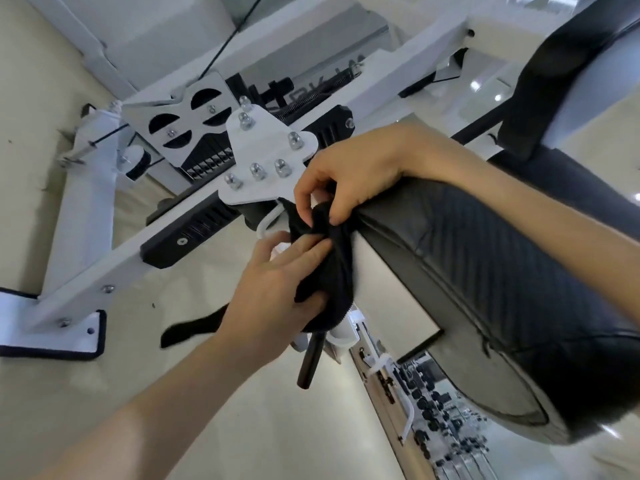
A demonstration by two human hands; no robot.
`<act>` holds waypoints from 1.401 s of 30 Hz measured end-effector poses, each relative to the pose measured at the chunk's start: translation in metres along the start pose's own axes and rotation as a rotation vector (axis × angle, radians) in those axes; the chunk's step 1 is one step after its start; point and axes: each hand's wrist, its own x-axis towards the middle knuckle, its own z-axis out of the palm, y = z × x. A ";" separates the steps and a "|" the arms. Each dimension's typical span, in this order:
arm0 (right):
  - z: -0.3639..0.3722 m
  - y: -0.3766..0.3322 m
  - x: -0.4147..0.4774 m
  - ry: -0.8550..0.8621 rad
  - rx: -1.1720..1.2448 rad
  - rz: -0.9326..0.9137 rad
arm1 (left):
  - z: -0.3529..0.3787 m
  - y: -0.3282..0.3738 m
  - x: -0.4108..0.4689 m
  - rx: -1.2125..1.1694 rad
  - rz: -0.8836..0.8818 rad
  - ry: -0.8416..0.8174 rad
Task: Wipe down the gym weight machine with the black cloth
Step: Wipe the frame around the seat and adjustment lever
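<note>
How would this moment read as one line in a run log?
step: bunching cloth | left hand: holds black cloth | right hand: pinches cloth top | place: beside black seat pad, below white bolted plate

We see bright, even indoor light, soft shadows, glare spots on the glossy floor (485, 91) upper right, wide-angle bending at edges, slight motion blur.
</note>
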 end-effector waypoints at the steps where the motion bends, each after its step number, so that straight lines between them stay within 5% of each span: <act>1: -0.001 -0.002 -0.001 -0.012 0.000 0.009 | 0.005 0.006 -0.005 0.017 0.010 -0.033; 4: -0.001 -0.006 -0.004 -0.067 0.007 0.046 | 0.020 0.042 -0.026 0.109 0.067 0.013; 8: -0.001 -0.008 -0.004 -0.076 -0.015 0.085 | 0.017 0.043 -0.018 0.438 0.393 0.181; 12: -0.002 -0.009 -0.001 -0.025 -0.044 0.089 | 0.006 0.010 0.016 0.638 0.334 0.208; 18: 0.002 -0.008 -0.002 0.028 0.031 0.089 | 0.009 0.024 0.010 0.592 0.292 0.100; 24: 0.001 -0.017 -0.010 -0.105 0.043 0.042 | 0.029 0.077 -0.053 0.430 0.608 0.165; 27: 0.003 -0.018 -0.013 -0.131 0.065 0.031 | 0.015 0.046 -0.034 0.420 0.730 0.121; 34: 0.001 -0.023 -0.020 -0.091 0.033 0.010 | -0.005 0.000 0.023 0.421 0.354 0.016; 42: 0.000 -0.028 -0.020 -0.150 0.046 0.023 | 0.012 0.032 -0.023 0.374 0.612 0.051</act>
